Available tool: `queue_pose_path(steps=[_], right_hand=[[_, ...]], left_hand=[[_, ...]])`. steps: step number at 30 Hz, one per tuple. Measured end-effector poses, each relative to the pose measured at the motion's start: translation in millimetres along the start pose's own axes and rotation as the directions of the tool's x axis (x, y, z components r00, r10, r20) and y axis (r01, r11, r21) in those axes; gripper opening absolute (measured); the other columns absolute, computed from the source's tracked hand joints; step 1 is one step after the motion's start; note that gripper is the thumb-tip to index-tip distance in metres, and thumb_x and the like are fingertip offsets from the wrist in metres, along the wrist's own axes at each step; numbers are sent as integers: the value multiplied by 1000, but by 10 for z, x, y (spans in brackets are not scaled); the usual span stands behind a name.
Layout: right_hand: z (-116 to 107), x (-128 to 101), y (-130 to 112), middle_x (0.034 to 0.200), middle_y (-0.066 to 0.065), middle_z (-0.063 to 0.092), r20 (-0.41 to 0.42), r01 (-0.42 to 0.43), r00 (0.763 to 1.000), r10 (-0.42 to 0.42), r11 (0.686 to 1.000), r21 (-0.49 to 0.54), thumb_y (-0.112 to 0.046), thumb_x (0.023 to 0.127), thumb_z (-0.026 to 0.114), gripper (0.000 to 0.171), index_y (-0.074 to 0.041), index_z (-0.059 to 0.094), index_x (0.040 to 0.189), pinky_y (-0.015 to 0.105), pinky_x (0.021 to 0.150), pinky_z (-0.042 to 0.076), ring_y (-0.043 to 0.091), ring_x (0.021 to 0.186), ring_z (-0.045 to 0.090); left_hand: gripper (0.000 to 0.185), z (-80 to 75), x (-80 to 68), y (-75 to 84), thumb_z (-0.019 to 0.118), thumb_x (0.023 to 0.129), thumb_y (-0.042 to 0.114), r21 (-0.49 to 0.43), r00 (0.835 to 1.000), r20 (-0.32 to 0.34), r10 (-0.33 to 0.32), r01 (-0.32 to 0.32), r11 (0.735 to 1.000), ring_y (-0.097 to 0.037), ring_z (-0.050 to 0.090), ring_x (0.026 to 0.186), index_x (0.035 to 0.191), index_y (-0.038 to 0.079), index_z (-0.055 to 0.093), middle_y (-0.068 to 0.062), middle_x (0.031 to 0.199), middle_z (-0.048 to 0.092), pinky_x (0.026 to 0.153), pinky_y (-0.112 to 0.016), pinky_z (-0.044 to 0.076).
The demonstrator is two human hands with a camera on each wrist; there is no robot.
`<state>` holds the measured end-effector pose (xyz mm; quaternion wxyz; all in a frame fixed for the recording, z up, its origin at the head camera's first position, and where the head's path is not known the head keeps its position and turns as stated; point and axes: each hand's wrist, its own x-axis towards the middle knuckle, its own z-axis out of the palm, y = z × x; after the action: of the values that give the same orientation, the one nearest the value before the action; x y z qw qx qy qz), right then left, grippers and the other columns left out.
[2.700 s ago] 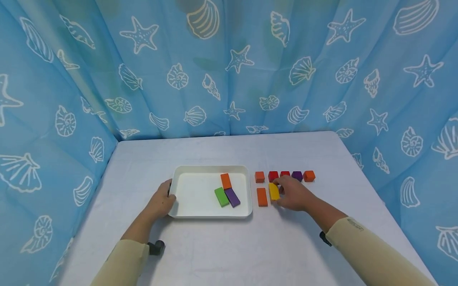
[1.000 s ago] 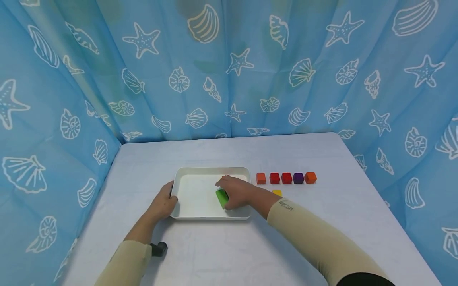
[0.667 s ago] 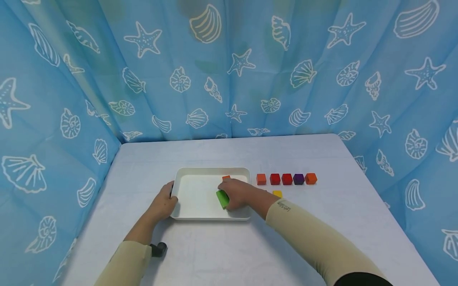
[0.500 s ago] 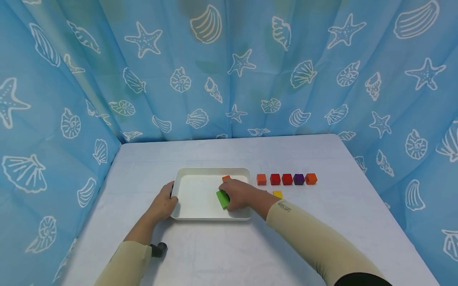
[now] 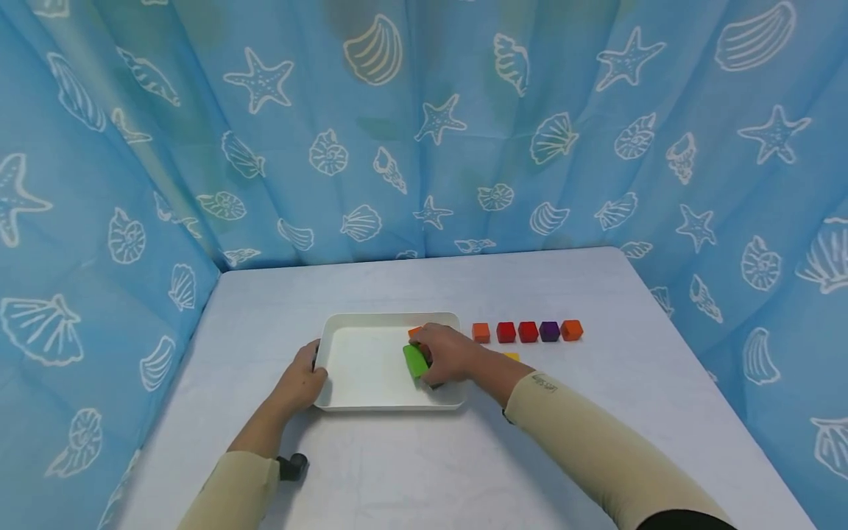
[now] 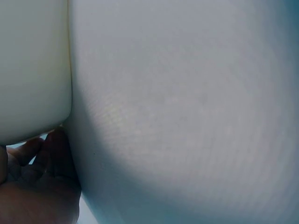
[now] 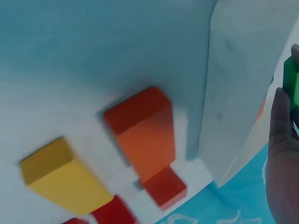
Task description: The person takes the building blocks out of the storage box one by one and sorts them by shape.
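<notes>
In the head view, my left hand (image 5: 294,386) grips the left side of a white tray (image 5: 391,408), thumb at the rim. The left wrist view shows its fingers (image 6: 58,149) curled by the corner of the tray (image 6: 32,70). My right hand (image 5: 450,353) is over the tray's right part and pinches a green block (image 5: 415,361), which now looks tilted. That green block (image 7: 290,81) shows at the right edge of the right wrist view, between thumb and fingers. An orange block (image 5: 414,332) peeks out behind the hand; the purple block in the tray is hidden beneath it.
Right of the tray, a row of small cubes, orange (image 5: 481,333), red (image 5: 506,332), red, purple (image 5: 550,331) and orange (image 5: 572,330), lies on the white table. Before them lie a yellow block (image 7: 65,177) and an orange block (image 7: 145,135), mostly behind the right arm in the head view.
My right hand has left the yellow block on the table, moved left into the tray and taken hold of the green block, which has just tilted. The left hand keeps its grip on the tray.
</notes>
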<state>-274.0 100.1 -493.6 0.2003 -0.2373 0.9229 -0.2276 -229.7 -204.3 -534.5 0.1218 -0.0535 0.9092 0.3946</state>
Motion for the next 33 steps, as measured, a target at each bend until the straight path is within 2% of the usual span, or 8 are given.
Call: queue_pose_path(steps=[5,8,18,21,27,33], right_hand=[[-125,-119,119,125,1,62,-49,-81,995,83,996,46,-20,76,97,79,-12,63,147,30,82,63,17,107,63],[-235,-204,198,130,3,62,-78,-118,990,121,992,47,-18,75,98,82,-12,62,148,31,85,63,18,109,64],[-545,-530,608,133,9,62,-155,-193,967,203,978,81,-16,82,91,74,-6,60,148,39,90,63,27,114,63],[-585,-646,738,133,12,62,-157,-237,957,246,969,74,-18,82,91,75,-4,59,148,42,91,64,30,116,63],[-629,-884,1042,131,15,63,-161,-261,952,259,965,7,-20,80,92,74,1,61,144,45,91,63,32,114,60],[-549,-1072,1312,122,13,67,-134,-310,943,305,951,-15,-20,73,97,77,2,65,140,44,85,65,31,111,62]], left_hand=[[68,-10,-11,-1,39,104,6,4,1000,13,15,-15,1000,-50,24,156,166,-6,17,-31,169,24,124,-63,23],[68,-14,-11,6,40,104,6,4,1000,13,9,-9,1000,-50,23,156,166,-7,17,-32,169,23,125,-63,22],[68,-7,-2,8,40,103,6,15,1000,16,10,-10,1000,-51,22,156,166,-8,16,-33,169,22,124,-64,21],[69,-2,-6,12,40,104,6,10,1000,17,3,-3,1000,-51,22,156,166,-7,16,-32,169,22,124,-64,21],[69,-11,4,25,40,104,5,0,1000,22,0,0,1000,-51,22,156,167,-7,15,-32,169,21,124,-64,22],[69,-9,30,5,40,103,6,4,999,32,-7,7,1000,-52,22,156,167,-7,15,-32,169,21,124,-65,22]])
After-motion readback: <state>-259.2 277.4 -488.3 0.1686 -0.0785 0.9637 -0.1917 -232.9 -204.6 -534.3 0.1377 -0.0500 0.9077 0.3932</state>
